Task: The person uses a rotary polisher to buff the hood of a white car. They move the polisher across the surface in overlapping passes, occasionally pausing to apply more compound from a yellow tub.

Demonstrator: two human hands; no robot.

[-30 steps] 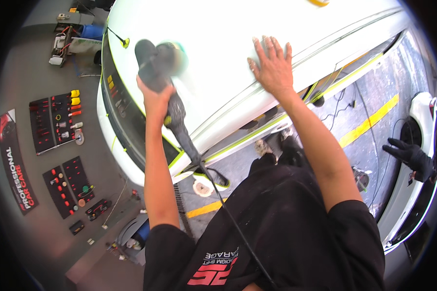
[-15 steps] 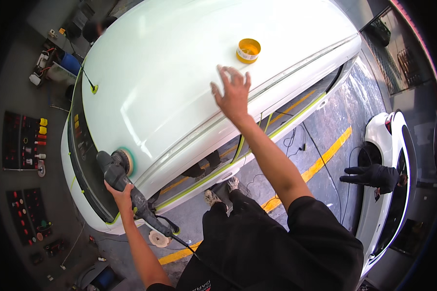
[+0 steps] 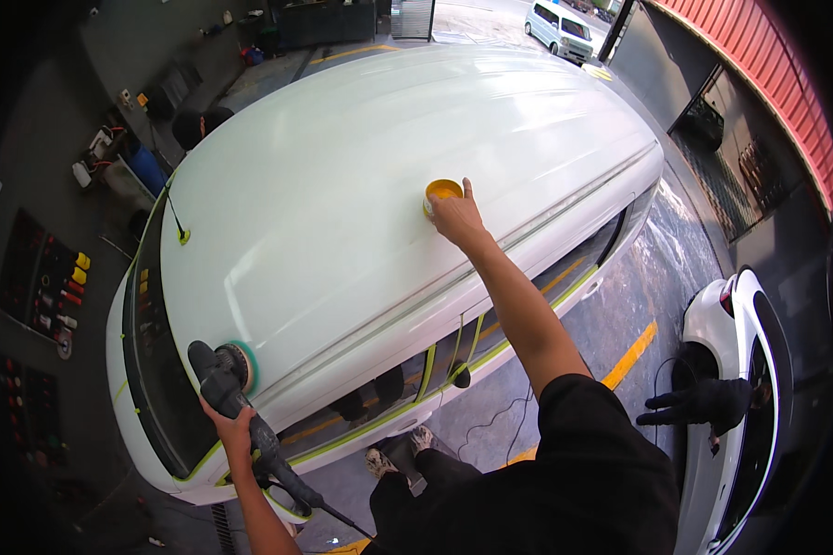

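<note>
A black polisher (image 3: 220, 388) rests with its round green-edged pad (image 3: 250, 366) against the white car roof (image 3: 342, 166), near the windscreen. My left hand (image 3: 230, 424) is closed around the tool's body, just behind its head. Toward the far side of the near roof rail, my right hand (image 3: 458, 220) grips a small round yellow tub (image 3: 445, 188). One finger sticks up beside the rim, and the hand hides the tub's near wall. From the polisher's rear a black cord (image 3: 342, 520) trails toward me.
Green-yellow masking tape (image 3: 426, 375) borders the side windows. An antenna (image 3: 178, 220) rises at the roof's left edge. A person in dark clothes (image 3: 703, 405) is beside another white car (image 3: 713, 319) at right. Cords (image 3: 495, 424) lie on the floor; tools hang on the left wall.
My right hand has gone from hovering with spread fingers near the tub to gripping it. My left hand still holds the polisher. The view has tilted up, showing a van outside.
</note>
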